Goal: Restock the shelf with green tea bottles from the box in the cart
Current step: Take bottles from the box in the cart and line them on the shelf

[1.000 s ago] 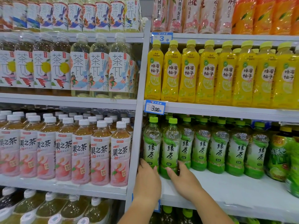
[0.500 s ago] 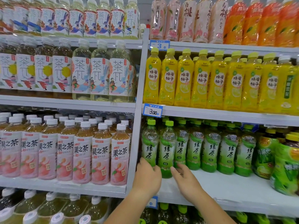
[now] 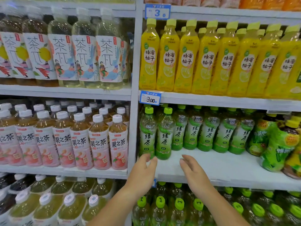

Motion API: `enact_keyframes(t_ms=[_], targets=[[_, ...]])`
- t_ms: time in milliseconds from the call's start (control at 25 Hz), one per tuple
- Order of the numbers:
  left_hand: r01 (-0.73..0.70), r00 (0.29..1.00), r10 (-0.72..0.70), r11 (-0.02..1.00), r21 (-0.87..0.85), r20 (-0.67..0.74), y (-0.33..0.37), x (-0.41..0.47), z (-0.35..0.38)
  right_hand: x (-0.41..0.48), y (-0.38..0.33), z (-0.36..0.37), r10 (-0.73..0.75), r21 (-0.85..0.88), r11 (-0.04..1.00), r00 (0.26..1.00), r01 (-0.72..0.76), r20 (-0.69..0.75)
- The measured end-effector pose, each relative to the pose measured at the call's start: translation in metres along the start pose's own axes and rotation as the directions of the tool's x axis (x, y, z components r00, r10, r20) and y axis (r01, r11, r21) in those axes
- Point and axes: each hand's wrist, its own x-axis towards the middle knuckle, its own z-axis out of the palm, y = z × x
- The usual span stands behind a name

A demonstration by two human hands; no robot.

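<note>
Before fetching more stock, square up the front pair of green tea bottles (image 3: 164,134) at the left end of the shelf (image 3: 228,170): labels out, bases flat, snug beside the upright post. Left grip (image 3: 144,168) released, fingers loosely spread just in front of that pair's bases, holding nothing; touching or just short, cannot tell. Right grip (image 3: 193,168) likewise released and empty, hovering over the bare white shelf front.

Next, probably best to fill the bare strip to the right of the pair, in front of the back row, working left to right. Set each bottle down upright and slide it back by the base rather than pushing at the cap; tall, narrow and slick, so likely to topple otherwise. Keep clear of the other green-wrapped drinks (image 3: 280,149) crowding the right end. Box and cart out of view.

Slim clear plastic, waisted in the middle, lime-green screw caps, pale tea inside, green-and-white wrap with two dark brush characters running downward. Two at the front, a further row set behind and to the right, all under the blue price tag (image 3: 150,99).
</note>
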Motion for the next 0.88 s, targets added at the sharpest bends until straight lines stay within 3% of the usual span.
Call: enact_keyframes(t_ms=[240, 440, 680, 880], targets=[[0.154, 0.980, -0.153, 0.988, 0.000, 0.126, 0.055, -0.051, -0.013, -0.055, -0.045, -0.038, 0.216, -0.051, 0.976, 0.972, -0.212, 0.087], [0.253, 0.936, -0.265, 0.964, 0.079, 0.232, 0.115, -0.091, -0.029, -0.107, -0.101, -0.078, 0.363, 0.016, 0.930, 0.926, -0.366, 0.107], [0.297, 0.854, -0.351, 0.935, 0.194, 0.384, 0.179, -0.144, -0.058, -0.180, -0.168, -0.110, 0.477, 0.064, 0.876, 0.878, -0.479, 0.047], [0.191, 0.779, -0.335, 0.932, 0.309, 0.530, 0.204, -0.177, -0.071, -0.252, -0.205, -0.127, 0.564, 0.123, 0.823, 0.823, -0.554, -0.069]])
